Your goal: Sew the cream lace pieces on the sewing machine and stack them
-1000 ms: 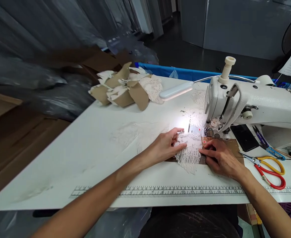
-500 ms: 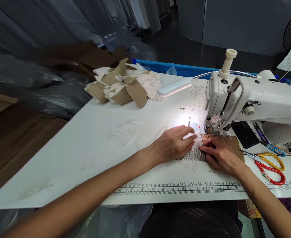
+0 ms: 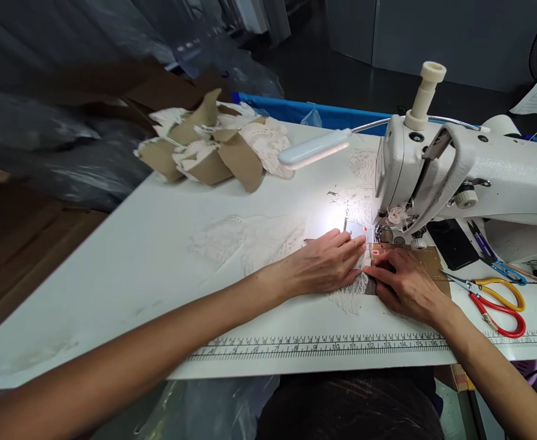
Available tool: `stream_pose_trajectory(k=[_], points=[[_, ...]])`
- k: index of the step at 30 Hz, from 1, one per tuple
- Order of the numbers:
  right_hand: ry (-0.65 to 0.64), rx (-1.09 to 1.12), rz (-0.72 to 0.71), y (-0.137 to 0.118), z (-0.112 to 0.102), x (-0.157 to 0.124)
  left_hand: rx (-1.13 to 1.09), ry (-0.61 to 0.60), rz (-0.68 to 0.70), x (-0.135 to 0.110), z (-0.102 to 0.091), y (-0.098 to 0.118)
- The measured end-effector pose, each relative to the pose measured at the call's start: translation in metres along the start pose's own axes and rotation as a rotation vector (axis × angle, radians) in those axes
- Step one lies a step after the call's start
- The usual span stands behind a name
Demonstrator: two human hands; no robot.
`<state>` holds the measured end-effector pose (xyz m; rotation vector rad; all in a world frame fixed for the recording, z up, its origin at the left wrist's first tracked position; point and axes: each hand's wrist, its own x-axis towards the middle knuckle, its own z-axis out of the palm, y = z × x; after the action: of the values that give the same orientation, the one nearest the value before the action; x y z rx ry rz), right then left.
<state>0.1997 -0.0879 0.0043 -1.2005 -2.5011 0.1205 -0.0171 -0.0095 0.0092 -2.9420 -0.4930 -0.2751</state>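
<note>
A narrow piece of white lace point(image 3: 348, 300) lies in front of the sewing machine's presser foot point(image 3: 384, 234). My left hand point(image 3: 335, 261) rests over this lace, its fingers stretched flat toward the foot. On the lace's right edge, my right hand point(image 3: 401, 278) has thumb and forefinger closed together. The other fingers of that hand curl over a brown sheet point(image 3: 433, 263) beside the needle plate. Both hands hide part of the lace between them.
The white sewing machine point(image 3: 501, 177) stands on the right, a lit lamp point(image 3: 314, 150) reaching left from it. Red-and-yellow scissors point(image 3: 497, 305), a phone point(image 3: 452, 243) and blue snips point(image 3: 495, 256) lie beside my right hand. Lace-and-brown pieces point(image 3: 208, 146) are heaped behind; a ruler strip point(image 3: 295, 349) runs along the front.
My left fingers have gone from a raised, bent grasp on the lace to lying flatter on it, closer to the foot. My right hand stays nearly in place. The view has shifted slightly.
</note>
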Motion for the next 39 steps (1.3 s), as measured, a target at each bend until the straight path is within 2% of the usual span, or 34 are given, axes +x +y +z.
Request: stream_pose_trajectory(k=[3,9,25,39], points=[[0.000,-0.021,0.007,0.002,-0.001,0.000,0.087,-0.034,0.046,0.006,-0.005,-0.002],[0.001,-0.004,0.092,0.009,0.001,-0.002,0.074,-0.124,0.011,0.021,-0.009,-0.005],[0.023,0.055,0.134,0.008,0.003,-0.001,-0.019,0.013,-0.027,0.015,-0.003,-0.005],[0.137,0.111,0.124,0.013,0.006,-0.001,-0.179,-0.029,-0.123,0.015,-0.002,-0.003]])
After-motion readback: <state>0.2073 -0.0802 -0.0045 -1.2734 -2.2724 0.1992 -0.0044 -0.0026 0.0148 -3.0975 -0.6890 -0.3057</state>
